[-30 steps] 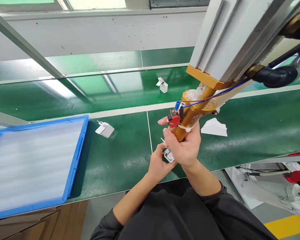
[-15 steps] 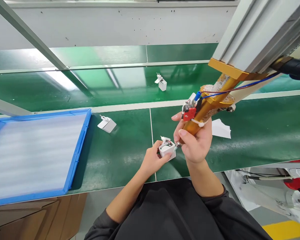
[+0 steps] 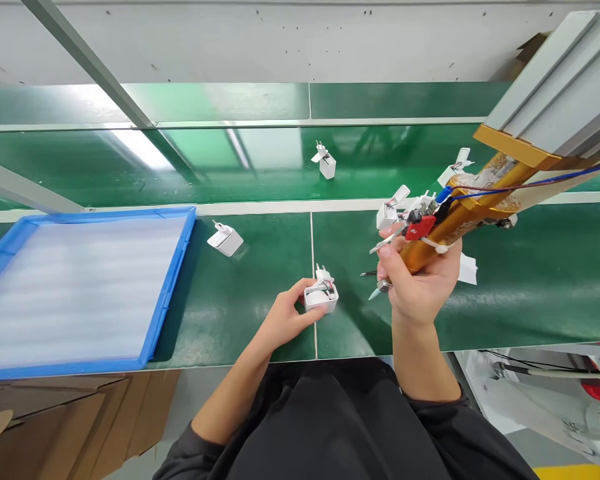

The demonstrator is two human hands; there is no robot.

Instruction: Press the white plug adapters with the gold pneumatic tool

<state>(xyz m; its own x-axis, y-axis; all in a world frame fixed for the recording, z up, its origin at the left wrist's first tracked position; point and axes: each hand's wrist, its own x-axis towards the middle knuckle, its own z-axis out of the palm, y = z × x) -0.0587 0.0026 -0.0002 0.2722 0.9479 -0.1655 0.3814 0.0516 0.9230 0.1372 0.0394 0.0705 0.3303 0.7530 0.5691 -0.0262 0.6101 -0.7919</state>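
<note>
My left hand grips an open white charger housing at the near side of the green bench, thumb in front and fingers behind. Wires and a round white part show inside it, and a lid with plug pins stands up at its back. My right hand is wrapped round the gold barrel of a glue dispensing gun, whose pale nozzle points down to the left, apart from the housing. A red switch with wires is tied to the barrel. A thin white piece shows by my right fingertips.
Further open white chargers stand at the left, on the back strip and behind the gun. A blue-rimmed tray lies left. White paper lies right; cardboard is below the bench.
The gun and my right hand have moved right, away from the housing, uncovering it. My left hand has shifted slightly left with the housing, and the view has tilted down.
</note>
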